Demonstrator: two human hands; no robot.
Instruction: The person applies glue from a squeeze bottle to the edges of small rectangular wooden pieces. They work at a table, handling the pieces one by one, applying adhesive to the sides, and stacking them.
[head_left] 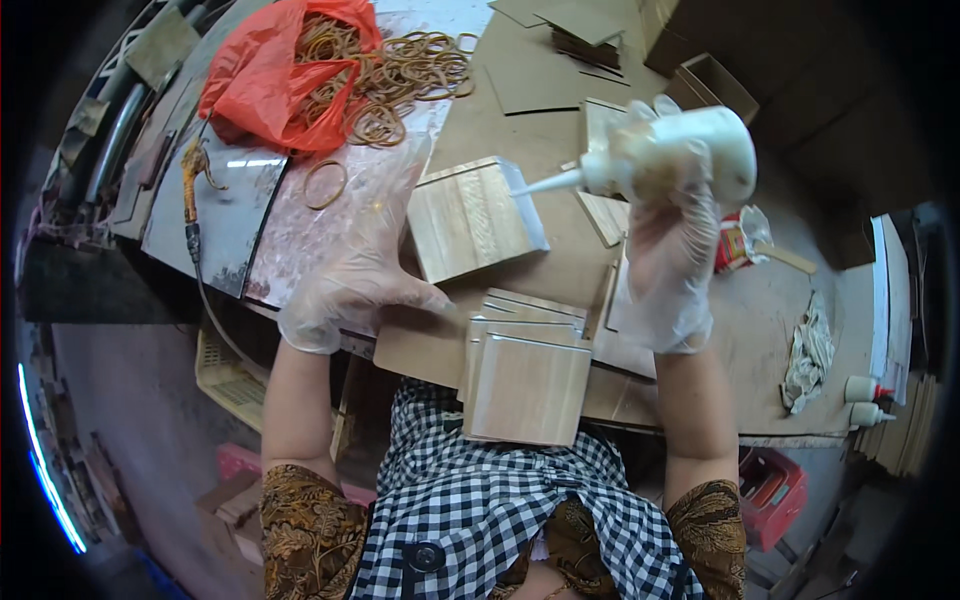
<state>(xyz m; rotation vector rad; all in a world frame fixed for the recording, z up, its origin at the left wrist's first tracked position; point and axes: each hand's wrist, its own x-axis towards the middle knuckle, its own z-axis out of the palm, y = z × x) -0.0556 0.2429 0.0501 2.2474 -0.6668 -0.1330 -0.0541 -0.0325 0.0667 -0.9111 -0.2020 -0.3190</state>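
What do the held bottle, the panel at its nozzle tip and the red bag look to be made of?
Bottle: probably plastic, milky white and smooth, with a slim tapering nozzle.
Panel: apparently wood, pale, with streaky grain; solid or veneered, I can't tell.
Bag: likely thin plastic film, slightly glossy, judging by its crinkled, limp folds.

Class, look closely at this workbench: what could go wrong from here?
The squeeze bottle, tipped in the right hand, might drip from its nozzle onto the wooden panel. The stacked panels, jutting past the table's front edge, could get knocked off.
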